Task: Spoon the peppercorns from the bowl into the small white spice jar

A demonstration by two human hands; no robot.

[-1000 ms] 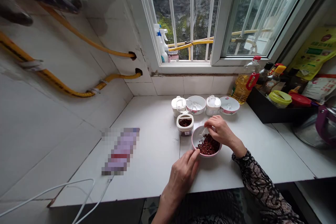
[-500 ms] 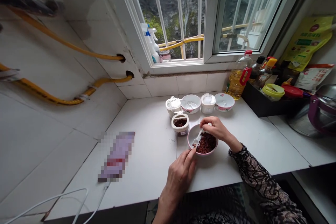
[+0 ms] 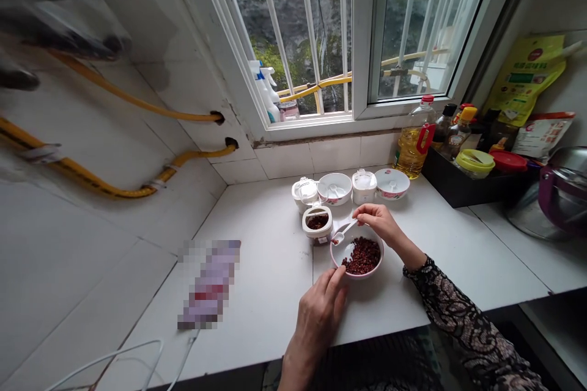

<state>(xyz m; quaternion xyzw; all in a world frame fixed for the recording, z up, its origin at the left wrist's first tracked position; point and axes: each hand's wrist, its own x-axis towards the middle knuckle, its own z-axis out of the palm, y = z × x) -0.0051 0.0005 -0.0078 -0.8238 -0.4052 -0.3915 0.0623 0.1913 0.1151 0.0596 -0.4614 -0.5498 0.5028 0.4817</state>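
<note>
My right hand (image 3: pixel 376 223) pinches the handle of a small white spoon (image 3: pixel 342 234). A few reddish bits lie in its scoop, over the left side of a white bowl (image 3: pixel 337 260) with a pink rim. Dark red grains (image 3: pixel 364 255), which look like Sichuan peppercorns, lie in the bowl. My left hand (image 3: pixel 321 305) grips the near left rim with its fingertips; the thumb is partly hidden. Just behind the bowl's left side stands a cream seasoning jar (image 3: pixel 316 233), its lid raised, with similar dark red grains inside.
Behind are two lidded white jars (image 3: pixel 305 193) (image 3: pixel 364 188), a bowl of white powder (image 3: pixel 334 189) and another bowl (image 3: pixel 392 184) with a spoon. An oil bottle (image 3: pixel 413 145) and a black box of condiments (image 3: pixel 452 182) stand right. A pixelated object (image 3: pixel 211 287) with a cable lies left.
My right hand has lifted the spoon from the grains toward the bowl's far left rim, near the open jar. My left hand stays at the rim. The view has shifted slightly.
</note>
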